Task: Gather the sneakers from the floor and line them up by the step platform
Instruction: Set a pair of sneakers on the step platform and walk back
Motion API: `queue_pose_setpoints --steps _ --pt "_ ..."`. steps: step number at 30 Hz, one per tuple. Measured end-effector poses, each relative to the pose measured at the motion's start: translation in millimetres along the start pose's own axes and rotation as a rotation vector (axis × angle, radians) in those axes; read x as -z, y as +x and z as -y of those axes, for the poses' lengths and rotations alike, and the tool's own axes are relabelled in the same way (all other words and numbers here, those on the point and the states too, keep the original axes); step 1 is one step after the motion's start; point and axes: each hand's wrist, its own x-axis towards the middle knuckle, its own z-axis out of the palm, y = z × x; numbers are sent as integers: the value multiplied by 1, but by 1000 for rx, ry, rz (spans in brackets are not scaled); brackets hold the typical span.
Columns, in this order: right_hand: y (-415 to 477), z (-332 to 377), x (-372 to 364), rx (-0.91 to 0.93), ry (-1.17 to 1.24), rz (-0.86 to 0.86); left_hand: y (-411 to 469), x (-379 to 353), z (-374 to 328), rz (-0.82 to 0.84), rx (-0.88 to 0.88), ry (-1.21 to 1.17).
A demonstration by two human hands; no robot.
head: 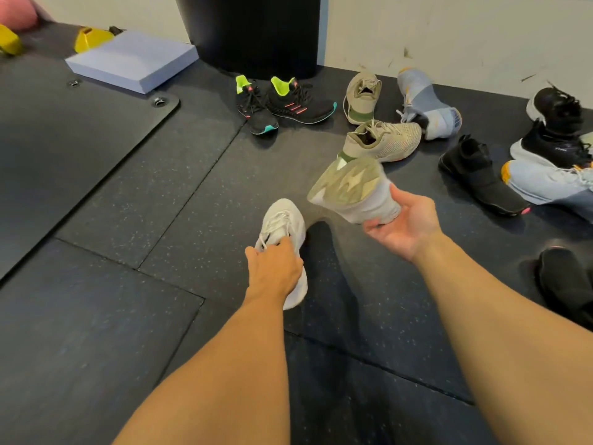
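Pointing toe-away over the rubber floor (128,203), one white sneaker (282,220) is gripped at the collar by the left hand (276,268). The second white sneaker (349,191) is held sole-up by the right hand (407,226), fingers curled. A black neon-tongued pair (301,104) is set near the lavender step platform (134,59).

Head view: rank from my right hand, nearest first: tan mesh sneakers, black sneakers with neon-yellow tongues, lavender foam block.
1. Tan mesh sneakers, just beyond the right hand.
2. Black sneakers with neon-yellow tongues, farther back left.
3. Lavender foam block, far left.
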Motion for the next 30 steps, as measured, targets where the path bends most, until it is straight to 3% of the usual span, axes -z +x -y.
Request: queue_pose_setpoints --steps 2,6,8,12,15,20,24,30 --pt "6 -3 -13 5 -395 -67 -2 -4 1 39 -25 93" --pt "20 -40 -36 207 -1689 -48 -4 -5 3 149 23 22" --pt "22 -60 -31 188 -1967 14 -4 -6 4 244 35 -38" --pt "23 -84 -5 -79 -2196 64 2 -9 3 426 96 -134" --pt "18 -95 5 -235 -2258 90 -4 -16 0 507 34 4" --pt "-30 -81 -11 7 -2107 -13 -30 13 -29 360 -103 20" --pt "-93 -34 -47 91 -1866 -123 -55 95 -49 429 -116 -89" --pt "-233 93 -143 -59 -1931 -149 -104 301 -128 743 -158 -62"
